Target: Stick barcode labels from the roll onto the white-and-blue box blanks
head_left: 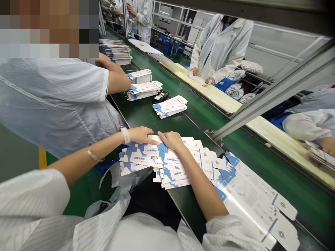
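My left hand (pixel 141 135), with a white band at the wrist, lies at the far edge of a spread pile of flat cartons (pixel 142 158). Its thumb and fingers are stretched and apart. Close beside it, my right hand (pixel 172 140) is bent over the edge of the neighbouring flat cartons (pixel 172 161), its thumb toward my left hand and its other fingers partly hidden. The cartons are white and blue, printed with barcodes, and overlap unevenly. More flat cartons (pixel 251 195) fan out to the right, partly behind my right forearm.
Ahead on the green bench (pixel 138 116) are a small carton stack (pixel 171 105), a dark device (pixel 160 97) and larger stacks (pixel 145 90). A co-worker (pixel 65 94) sits close at left. A metal post (pixel 274 89) rises at right; another person (pixel 222 48) works across the line.
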